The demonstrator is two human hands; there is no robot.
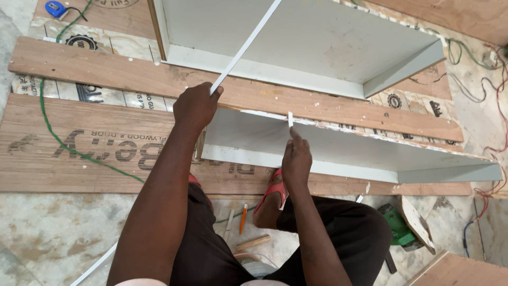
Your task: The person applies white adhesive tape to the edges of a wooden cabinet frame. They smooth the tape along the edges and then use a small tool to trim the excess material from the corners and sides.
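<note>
Edging strip: long thin white plastic band, slanting up across the white laminated shelf unit on the plywood sheets.
Left hand: fist closed around the band.
Right hand: fingertip pressing a short white tab on the panel's raw top edge.

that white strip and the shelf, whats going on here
A person crouches over a white shelf unit lying on plywood boards. The left hand grips a long white strip that runs up and away across a second white unit. The right hand pinches the strip's end against the shelf's raw top edge. A green power tool sits on the floor nearby.
</note>
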